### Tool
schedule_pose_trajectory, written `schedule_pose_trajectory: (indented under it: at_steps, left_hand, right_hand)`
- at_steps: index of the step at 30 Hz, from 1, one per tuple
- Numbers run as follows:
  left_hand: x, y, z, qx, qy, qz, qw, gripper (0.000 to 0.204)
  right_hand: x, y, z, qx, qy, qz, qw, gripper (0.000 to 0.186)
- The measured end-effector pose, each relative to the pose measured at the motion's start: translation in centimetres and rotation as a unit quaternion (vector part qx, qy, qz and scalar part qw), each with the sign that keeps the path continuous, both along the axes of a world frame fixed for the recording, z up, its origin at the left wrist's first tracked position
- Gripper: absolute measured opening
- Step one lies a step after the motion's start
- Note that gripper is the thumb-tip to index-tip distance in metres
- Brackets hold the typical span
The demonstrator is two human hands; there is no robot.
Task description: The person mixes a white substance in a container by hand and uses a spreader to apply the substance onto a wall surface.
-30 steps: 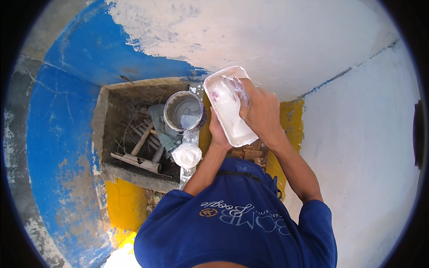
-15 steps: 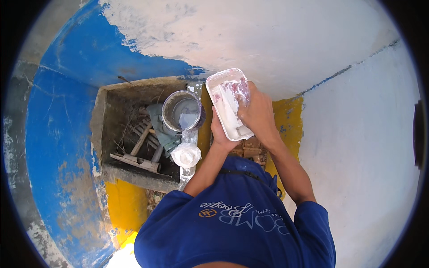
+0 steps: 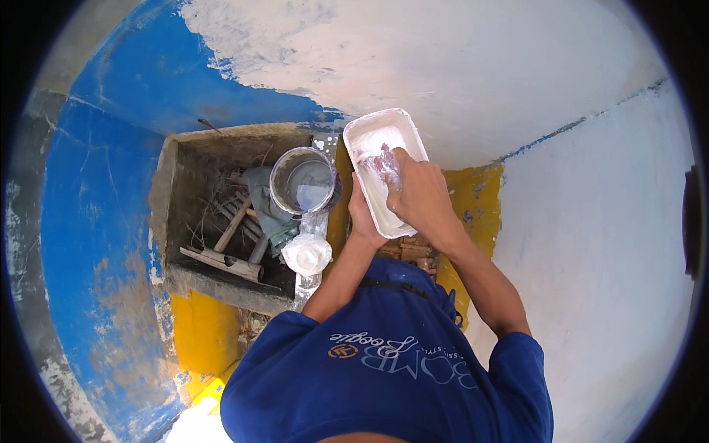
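My left hand [image 3: 363,215] is closed on the left side of a white rectangular tray [image 3: 418,140], holding it up in front of the wall. White paste coats the inside of the tray. In my right hand [image 3: 425,190] is a flat scraper [image 3: 385,164], smeared white and reddish purple, its working end down in the tray. The fingers partly cover it, so its full shape does not show.
Left of the tray, a bucket [image 3: 275,190] of greyish liquid and a white paste-covered bundle [image 3: 306,255] stand on a ledge. A concrete recess [image 3: 164,177] holds sticks, a hammer-shaped tool and green cloth [image 3: 258,187]. Blue-and-white walls [image 3: 583,244] enclose the corner.
My right hand has drawn the scraper through the paste; its blade now lies lower and less of it shows. The tray has shifted slightly right, still in my left hand.
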State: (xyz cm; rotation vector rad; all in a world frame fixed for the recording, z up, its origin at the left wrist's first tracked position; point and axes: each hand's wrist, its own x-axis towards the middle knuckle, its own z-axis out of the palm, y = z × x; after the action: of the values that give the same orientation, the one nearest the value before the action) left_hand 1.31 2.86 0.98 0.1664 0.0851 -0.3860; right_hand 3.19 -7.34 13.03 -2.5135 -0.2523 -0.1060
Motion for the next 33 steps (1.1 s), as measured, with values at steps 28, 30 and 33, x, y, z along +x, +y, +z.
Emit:
schedule_pose_trajectory:
  at_steps: [28, 30, 33]
  left_hand:
    - [0.2, -0.2, -0.4, -0.004, -0.017, 0.017, 1.000, 0.062]
    - [0.3, -0.2, -0.3, 0.004, -0.027, 0.017, 0.999, 0.062]
    - [0.2, 0.1, -0.5, 0.016, -0.036, 0.015, 0.999, 0.062]
  right_hand:
    - [0.7, 1.0, -0.9, 0.040, 0.009, -0.026, 0.999, 0.038]
    - [1.1, 0.7, 0.3, 0.048, 0.013, -0.058, 0.997, 0.038]
    - [0.5, 0.7, 0.2, 0.037, 0.028, -0.007, 0.999, 0.039]
